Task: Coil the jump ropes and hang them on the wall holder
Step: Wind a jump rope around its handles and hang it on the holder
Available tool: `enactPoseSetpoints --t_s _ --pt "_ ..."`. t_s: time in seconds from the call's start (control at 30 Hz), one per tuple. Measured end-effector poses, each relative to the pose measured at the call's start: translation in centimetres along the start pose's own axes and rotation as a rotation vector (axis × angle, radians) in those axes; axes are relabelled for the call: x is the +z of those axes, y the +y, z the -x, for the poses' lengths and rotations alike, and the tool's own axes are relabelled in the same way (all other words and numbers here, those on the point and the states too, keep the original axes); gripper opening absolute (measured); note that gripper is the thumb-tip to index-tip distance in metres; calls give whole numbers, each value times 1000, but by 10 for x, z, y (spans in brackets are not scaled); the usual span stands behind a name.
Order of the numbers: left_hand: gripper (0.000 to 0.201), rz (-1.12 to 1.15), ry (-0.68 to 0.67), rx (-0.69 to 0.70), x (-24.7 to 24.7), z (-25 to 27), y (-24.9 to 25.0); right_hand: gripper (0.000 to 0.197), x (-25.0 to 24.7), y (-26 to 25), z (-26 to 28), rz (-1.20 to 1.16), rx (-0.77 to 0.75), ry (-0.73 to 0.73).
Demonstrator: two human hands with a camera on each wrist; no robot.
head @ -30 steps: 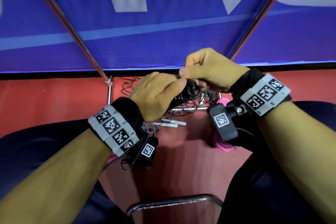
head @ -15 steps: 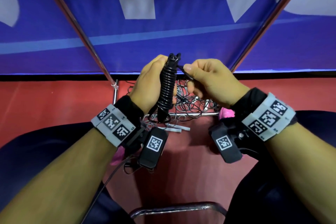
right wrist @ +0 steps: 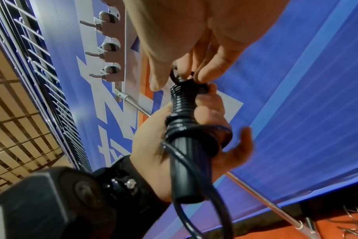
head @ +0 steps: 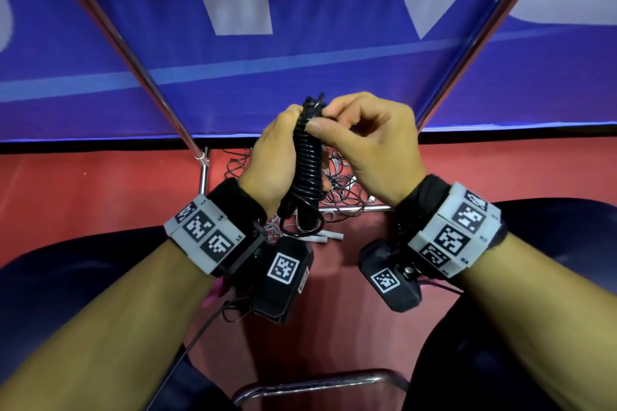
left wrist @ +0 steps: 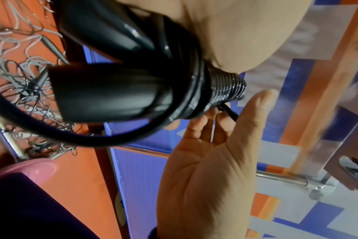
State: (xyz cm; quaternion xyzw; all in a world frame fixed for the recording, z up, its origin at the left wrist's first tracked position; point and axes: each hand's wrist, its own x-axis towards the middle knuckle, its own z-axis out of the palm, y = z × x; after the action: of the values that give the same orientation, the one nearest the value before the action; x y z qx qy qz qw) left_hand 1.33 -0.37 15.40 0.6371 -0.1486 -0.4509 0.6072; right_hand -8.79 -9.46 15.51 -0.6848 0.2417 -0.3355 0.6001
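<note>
Black cord is wound in tight turns round the paired handles (right wrist: 186, 169) of the jump rope (head: 309, 163), and the bundle is held upright at the centre of the head view. On its 9 o'clock side it is gripped by the left hand (head: 272, 157), whose fingers are curled round the lower turns and the handles. A loose loop (head: 300, 228) is left hanging from the bottom, toward 6 o'clock. At the 12 o'clock end the last bit of cord is pinched between the thumb and fingertips of the right hand (head: 370, 143), which is set on the bundle's 3 o'clock side.

The step in hand is judged to be the securing of the cord's end. It is done well if the left grip is not relaxed, so that the turns are not let spring apart. The end should be tucked under the top turn and drawn snug rather than merely laid over. The slack loop at 6 o'clock should be taken up, or it may snag.

Toward 4 o'clock of the bundle, a tangle of thin ropes (head: 344, 183) is seen on the red floor (head: 83, 193), not yet coiled. In the right wrist view the wall holder (right wrist: 110, 46), a board with a row of hooks (right wrist: 92, 54), is seen at 10 o'clock of the hands, well apart. Nothing is seen hung on the hooks in view.
</note>
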Motion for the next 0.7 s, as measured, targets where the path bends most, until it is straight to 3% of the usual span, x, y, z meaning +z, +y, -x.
enactPoseSetpoints --t_s 0.13,0.3,0.37,0.57,0.7 --pt "48 70 70 -15 -1 -3 -6 32 6 -2 0 12 -22 -3" --pt "62 138 -108 5 -5 2 3 19 9 -2 -2 25 -22 -17" --pt "60 103 -116 -29 -8 4 6 23 9 -2 -2 92 -49 -23" --pt "58 32 -16 -41 -9 3 0 36 12 -5 -3 108 -35 -2" --pt "51 -20 20 -2 0 10 0 29 10 -8 -7 80 -15 70"
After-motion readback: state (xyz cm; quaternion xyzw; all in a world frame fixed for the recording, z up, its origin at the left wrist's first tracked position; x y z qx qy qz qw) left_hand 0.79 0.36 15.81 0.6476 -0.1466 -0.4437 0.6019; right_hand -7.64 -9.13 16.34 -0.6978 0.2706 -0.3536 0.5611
